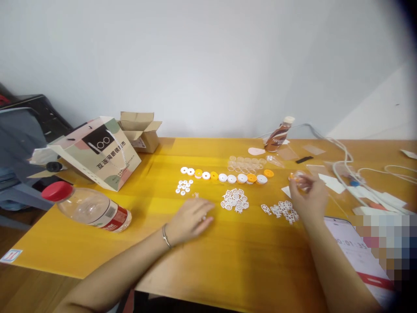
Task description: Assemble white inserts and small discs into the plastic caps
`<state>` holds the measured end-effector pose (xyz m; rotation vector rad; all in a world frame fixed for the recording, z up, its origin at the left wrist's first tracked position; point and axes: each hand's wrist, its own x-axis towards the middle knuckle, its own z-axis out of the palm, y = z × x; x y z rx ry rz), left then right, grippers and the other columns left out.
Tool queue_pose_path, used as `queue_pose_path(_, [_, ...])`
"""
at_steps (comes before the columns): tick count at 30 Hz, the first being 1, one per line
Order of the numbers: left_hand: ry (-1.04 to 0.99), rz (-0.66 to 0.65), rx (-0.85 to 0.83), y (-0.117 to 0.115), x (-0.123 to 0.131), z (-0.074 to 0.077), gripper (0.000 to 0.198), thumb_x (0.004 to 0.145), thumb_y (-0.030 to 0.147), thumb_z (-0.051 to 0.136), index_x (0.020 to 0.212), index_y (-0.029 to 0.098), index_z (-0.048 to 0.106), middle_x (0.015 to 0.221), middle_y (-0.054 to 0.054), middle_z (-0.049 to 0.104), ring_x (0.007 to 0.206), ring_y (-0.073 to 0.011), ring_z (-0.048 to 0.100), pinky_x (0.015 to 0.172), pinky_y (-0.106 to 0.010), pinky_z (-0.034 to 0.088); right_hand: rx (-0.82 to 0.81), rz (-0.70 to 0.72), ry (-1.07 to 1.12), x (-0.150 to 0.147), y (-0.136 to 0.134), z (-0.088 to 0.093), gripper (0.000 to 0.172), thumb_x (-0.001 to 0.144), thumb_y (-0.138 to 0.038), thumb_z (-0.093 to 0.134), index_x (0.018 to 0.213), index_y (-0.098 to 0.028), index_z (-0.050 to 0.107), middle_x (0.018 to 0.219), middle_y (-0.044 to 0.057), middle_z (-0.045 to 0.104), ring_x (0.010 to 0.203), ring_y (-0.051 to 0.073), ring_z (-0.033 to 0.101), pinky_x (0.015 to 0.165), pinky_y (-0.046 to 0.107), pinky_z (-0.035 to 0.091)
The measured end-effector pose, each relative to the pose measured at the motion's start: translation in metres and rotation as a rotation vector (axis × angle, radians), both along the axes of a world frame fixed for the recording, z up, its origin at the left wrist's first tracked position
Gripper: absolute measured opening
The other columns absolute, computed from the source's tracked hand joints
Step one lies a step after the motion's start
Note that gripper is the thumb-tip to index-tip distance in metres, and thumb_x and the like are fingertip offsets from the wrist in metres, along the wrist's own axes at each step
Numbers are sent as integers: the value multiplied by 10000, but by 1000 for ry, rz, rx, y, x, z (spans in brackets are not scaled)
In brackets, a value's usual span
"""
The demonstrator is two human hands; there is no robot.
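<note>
My left hand [190, 221] is over the table with its fingers curled, a tiny white piece showing between thumb and fingers. Beside it lie small white round caps [184, 187] and a few tiny clear bits [195, 195]. To the right, my right hand [309, 198] pinches at a clear plastic item [303, 180] with small orange pieces [295, 176] by the fingertips; what exactly it grips is hidden. Flat white cut-out pieces [234, 200] lie between the hands, and a second pile [286, 211] is near my right wrist. Behind them runs a row of white and orange discs [231, 178].
Clear rings [246, 164] lie behind the discs. A brown drink bottle [278, 135], white cables [342, 152] and a phone [352, 243] are on the right. A red-capped bottle [94, 208], a paper bag [100, 152] and an open carton [148, 137] stand left.
</note>
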<state>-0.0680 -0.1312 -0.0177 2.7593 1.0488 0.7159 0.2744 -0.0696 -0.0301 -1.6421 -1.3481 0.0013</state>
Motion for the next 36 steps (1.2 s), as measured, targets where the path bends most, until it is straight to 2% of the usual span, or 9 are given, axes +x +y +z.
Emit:
queue_pose_path(3, [42, 327, 18, 30, -32, 4, 222, 848, 267, 368, 984, 166, 511, 935, -78, 551, 868, -189, 503, 796, -347, 403, -47, 221, -25, -26, -12, 0, 238, 764, -360, 479, 897, -163, 483, 631, 9, 495, 522, 120, 443, 530, 259, 384])
queue_pose_path(5, [72, 446, 6, 44, -51, 2, 191, 825, 287, 407, 914, 163, 522, 880, -73, 542, 827, -196, 505, 767, -349, 405, -140, 387, -64, -42, -19, 0, 216, 779, -368, 469, 867, -173, 499, 603, -2, 512, 504, 113, 456, 510, 240, 392])
queue_pose_path(9, [50, 491, -105, 53, -71, -4, 155, 787, 299, 461, 856, 169, 511, 845, -49, 535, 806, -178, 520, 748, -302, 414, -269, 608, -180, -66, -29, 5, 201, 806, -367, 429, 790, -187, 519, 604, -3, 535, 515, 108, 475, 513, 222, 390])
queue_pose_path(18, [97, 566, -217, 54, -69, -7, 114, 788, 231, 450, 761, 180, 548, 786, -34, 559, 674, -141, 534, 628, -245, 398, -400, 974, -329, -93, -51, 16, 228, 819, -320, 403, 689, -185, 533, 513, -26, 471, 458, 88, 403, 484, 206, 312])
queue_pose_path(21, [26, 503, -165, 47, -60, 0, 128, 805, 236, 433, 774, 174, 540, 774, -33, 556, 685, -138, 525, 643, -247, 399, -421, 1076, -399, -106, -55, 13, 259, 820, -311, 396, 634, -177, 518, 492, -31, 444, 457, 83, 389, 495, 207, 299])
queue_pose_path(25, [-58, 222, -137, 25, -29, 6, 143, 835, 248, 408, 855, 183, 533, 818, -33, 562, 762, -135, 514, 716, -259, 393, -507, 1157, -398, -115, -57, 4, 206, 812, -304, 411, 678, -181, 508, 506, -44, 434, 459, 74, 375, 488, 196, 291])
queue_pose_path(28, [-27, 86, -148, 8, -4, 0, 149, 844, 248, 402, 857, 186, 537, 785, -26, 557, 753, -129, 503, 706, -257, 386, -550, 1168, -367, -116, -57, -2, 159, 795, -298, 443, 691, -184, 478, 516, -48, 439, 463, 71, 367, 477, 187, 285])
queue_pose_path(32, [50, 21, -121, -2, 17, -14, 170, 847, 258, 392, 835, 179, 543, 768, -33, 546, 743, -133, 487, 694, -261, 381, -565, 1137, -329, -117, -56, -7, 143, 787, -293, 459, 691, -187, 452, 524, -52, 430, 468, 71, 363, 472, 181, 290])
queue_pose_path(36, [90, 35, -105, -2, 23, -21, 170, 842, 268, 400, 823, 178, 543, 752, -33, 530, 738, -139, 476, 677, -264, 369, -566, 1107, -293, -118, -55, -12, 109, 775, -298, 478, 745, -196, 453, 530, -62, 412, 464, 70, 357, 466, 177, 298])
